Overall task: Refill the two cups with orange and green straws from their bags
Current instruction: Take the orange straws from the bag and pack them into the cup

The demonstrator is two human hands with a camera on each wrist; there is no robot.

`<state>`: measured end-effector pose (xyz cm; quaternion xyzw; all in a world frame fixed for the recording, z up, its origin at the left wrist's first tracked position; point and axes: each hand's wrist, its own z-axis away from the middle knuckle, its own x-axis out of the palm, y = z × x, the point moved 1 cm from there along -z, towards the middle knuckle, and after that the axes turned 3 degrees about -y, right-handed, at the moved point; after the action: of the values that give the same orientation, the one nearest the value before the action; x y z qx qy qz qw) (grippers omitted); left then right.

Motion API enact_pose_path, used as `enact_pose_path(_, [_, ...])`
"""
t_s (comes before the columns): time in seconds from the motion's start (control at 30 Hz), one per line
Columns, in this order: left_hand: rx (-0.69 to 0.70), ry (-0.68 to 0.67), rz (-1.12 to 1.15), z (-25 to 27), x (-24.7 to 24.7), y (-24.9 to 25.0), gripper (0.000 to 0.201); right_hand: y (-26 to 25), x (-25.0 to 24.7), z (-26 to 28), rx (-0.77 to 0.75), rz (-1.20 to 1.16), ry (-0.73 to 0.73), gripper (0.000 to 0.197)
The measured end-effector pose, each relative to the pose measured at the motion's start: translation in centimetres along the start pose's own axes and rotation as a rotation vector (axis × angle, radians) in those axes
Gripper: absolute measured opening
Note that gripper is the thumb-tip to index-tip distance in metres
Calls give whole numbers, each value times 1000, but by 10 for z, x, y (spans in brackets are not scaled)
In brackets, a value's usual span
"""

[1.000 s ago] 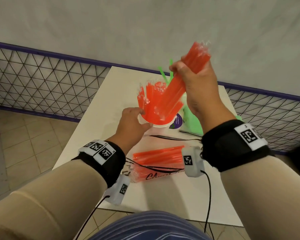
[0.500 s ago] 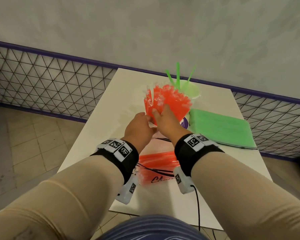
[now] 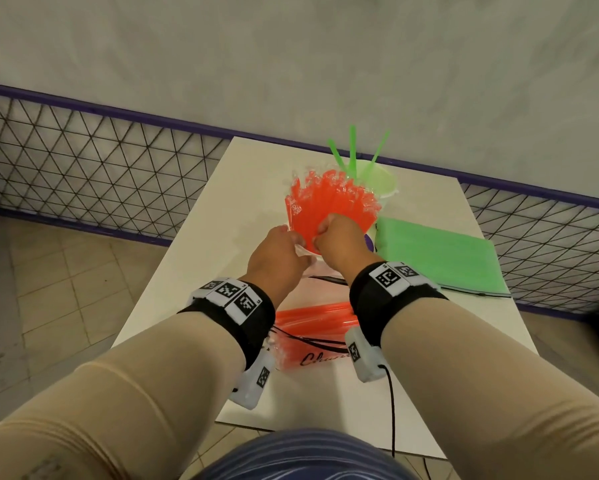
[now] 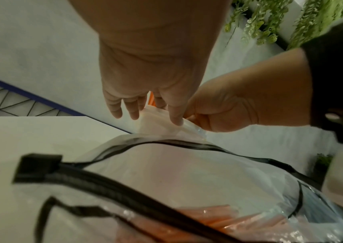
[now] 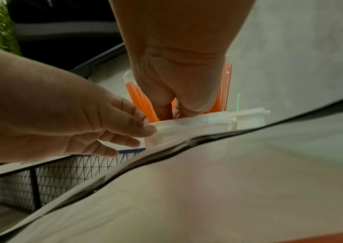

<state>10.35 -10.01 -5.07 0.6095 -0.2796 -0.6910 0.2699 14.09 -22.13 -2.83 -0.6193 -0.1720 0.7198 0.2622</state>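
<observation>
A white cup [image 3: 306,251] packed with orange straws [image 3: 329,206] stands mid-table. My left hand [image 3: 300,244] holds its left side, thumb and fingers round the wall [image 4: 156,121]. My right hand [image 3: 320,233] grips the straws just above the rim, its fingers curled in among them [image 5: 172,106]. Behind stands a second cup [image 3: 383,178] with three green straws [image 3: 351,150]. The green straw bag [image 3: 436,258] lies to the right. The clear orange straw bag [image 3: 312,323] lies under my wrists, its black zipper [image 4: 124,189] open.
The white table [image 3: 194,271] ends close on the left and near sides above a tiled floor. A wire-mesh fence with a purple rail [image 3: 100,161] runs behind it. Cables from the wrist cameras [image 3: 391,403] trail across the near table.
My right hand came down from head height with its bundle of orange straws, which now stands in the cup. My left hand stayed on the cup.
</observation>
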Motion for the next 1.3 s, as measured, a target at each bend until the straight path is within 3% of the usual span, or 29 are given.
enact_pose_path(0.17, [96, 97, 111, 9, 3, -11, 36, -1, -14, 21, -35, -162, 171, 16])
enact_pose_path(0.23, [118, 200, 183, 16, 2, -20, 27, -5, -25, 39, -102, -141, 237, 12])
enact_pose_path(0.3, [91, 192, 216, 23, 1, -28, 19, -9, -34, 58, -209, -115, 220, 7])
enact_pose_path(0.33, [73, 131, 216, 25, -1, -32, 19, -10, -37, 66, -274, -83, 145, 4])
enact_pose_path(0.4, [29, -63, 135, 32, -1, -37, 20, -6, -35, 79, -380, 63, -137, 6])
enact_pose_path(0.47, [-13, -257, -7, 39, 0, -41, 6, 6, -21, 84, -442, 288, -375, 6])
enact_pose_path(0.5, [-35, -356, -84, 42, 1, -43, 10, 15, -12, 83, -467, 385, -414, 6])
enact_pose_path(0.6, [-78, -577, -311, 46, 8, -43, 54, 40, 12, 77, -476, 521, -441, 25])
enact_pose_path(0.73, [-18, -660, -504, 45, 12, -36, 74, 52, 29, 77, -473, 569, -533, 35])
enact_pose_path(0.9, [-17, -819, -599, 40, 7, -33, 122, 57, 33, 73, -437, 656, -691, 51])
enact_pose_path(1.1, [-32, -849, -647, 39, 5, -24, 132, 58, 39, 71, -332, 616, -787, 47])
enact_pose_path(1.3, [-27, -850, -672, 39, 5, -21, 133, 58, 45, 74, -402, 666, -700, 49])
